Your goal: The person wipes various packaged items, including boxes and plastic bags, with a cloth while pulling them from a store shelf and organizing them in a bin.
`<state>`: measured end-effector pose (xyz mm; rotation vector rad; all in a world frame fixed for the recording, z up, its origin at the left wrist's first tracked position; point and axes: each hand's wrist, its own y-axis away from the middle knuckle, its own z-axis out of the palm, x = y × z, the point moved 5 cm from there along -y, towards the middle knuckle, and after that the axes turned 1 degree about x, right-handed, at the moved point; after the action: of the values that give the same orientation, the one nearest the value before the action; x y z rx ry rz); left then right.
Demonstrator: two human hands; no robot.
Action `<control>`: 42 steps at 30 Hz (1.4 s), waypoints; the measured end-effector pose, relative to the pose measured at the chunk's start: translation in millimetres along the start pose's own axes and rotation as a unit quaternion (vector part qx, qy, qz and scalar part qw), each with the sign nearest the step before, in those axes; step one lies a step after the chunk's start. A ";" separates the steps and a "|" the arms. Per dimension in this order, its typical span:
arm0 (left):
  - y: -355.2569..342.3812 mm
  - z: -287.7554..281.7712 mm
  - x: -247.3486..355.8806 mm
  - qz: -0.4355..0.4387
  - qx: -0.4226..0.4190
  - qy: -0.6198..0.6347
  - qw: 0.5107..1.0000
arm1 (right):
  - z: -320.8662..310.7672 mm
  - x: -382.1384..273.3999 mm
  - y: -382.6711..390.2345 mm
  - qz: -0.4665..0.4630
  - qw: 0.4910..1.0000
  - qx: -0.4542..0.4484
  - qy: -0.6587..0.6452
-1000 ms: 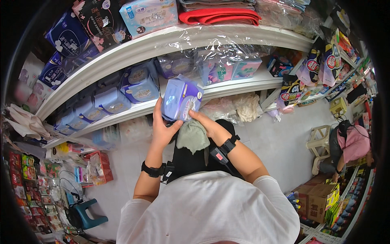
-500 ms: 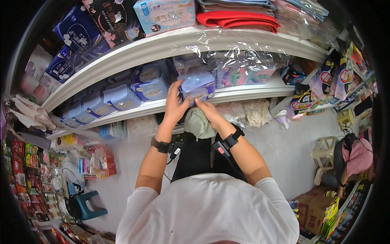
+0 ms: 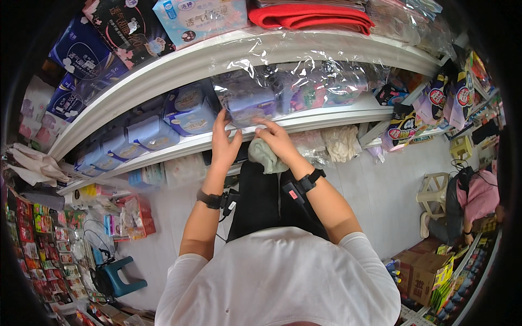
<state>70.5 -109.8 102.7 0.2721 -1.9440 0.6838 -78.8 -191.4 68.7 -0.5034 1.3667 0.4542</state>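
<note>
A pale purple plastic-wrapped pack (image 3: 249, 104) lies on the white middle shelf (image 3: 337, 112), between similar blue packs (image 3: 189, 111) and clear-wrapped goods (image 3: 321, 89). My left hand (image 3: 224, 141) presses on the pack's left lower edge with fingers spread upward. On the pack's front lower edge rests my right hand (image 3: 277, 138), its fingers extended. A greyish-green cloth (image 3: 263, 156) sits bunched under my right wrist. Both wrists wear black bands.
The top shelf carries dark blue packs (image 3: 81, 60), a light blue box (image 3: 201, 19) and a folded red cloth (image 3: 310, 16). A blue stool (image 3: 122, 277) stands lower left. A person in pink (image 3: 476, 198) crouches at right near a pale stool (image 3: 435, 193) and cardboard boxes (image 3: 421, 269).
Both hands have carried the purple pack from chest height up and forward onto the middle shelf; the fingers have gone from wrapping it to pressing on its front edge.
</note>
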 end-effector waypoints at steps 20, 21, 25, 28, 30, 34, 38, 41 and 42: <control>14.2 -17.5 38.1 0.052 0.018 -0.009 0.998 | -36.8 4.4 46.4 0.173 0.966 -0.037 -0.191; 15.7 -23.1 40.9 0.070 0.033 -0.012 0.997 | -36.6 3.1 52.2 0.189 0.949 -0.049 -0.247; 18.0 -67.7 65.8 0.192 0.187 -0.114 0.957 | -35.7 12.3 67.0 0.202 0.900 -0.059 -0.383; 11.6 -92.4 78.7 0.212 0.263 -0.250 0.907 | -33.8 13.7 75.8 0.210 0.906 -0.058 -0.362; 2.8 -102.0 73.7 0.183 0.254 -0.331 0.890 | -32.0 23.4 80.1 0.228 0.895 -0.072 -0.376; -8.1 -108.7 53.4 0.110 0.200 -0.406 0.885 | -32.0 29.5 87.4 0.246 0.895 -0.068 -0.366; -11.5 -109.6 54.2 0.103 0.195 -0.405 0.887 | -38.1 36.4 92.9 0.244 0.906 -0.052 -0.341; -13.9 -114.5 51.4 0.095 0.206 -0.406 0.885 | -37.3 36.7 95.8 0.255 0.904 -0.048 -0.340; -14.3 -112.9 52.9 0.096 0.204 -0.403 0.887 | -37.6 37.6 97.0 0.259 0.903 -0.044 -0.340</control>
<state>137.9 -51.4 191.0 0.7219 -2.6173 1.2572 -159.6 -134.1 19.4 -0.0161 0.7786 1.0241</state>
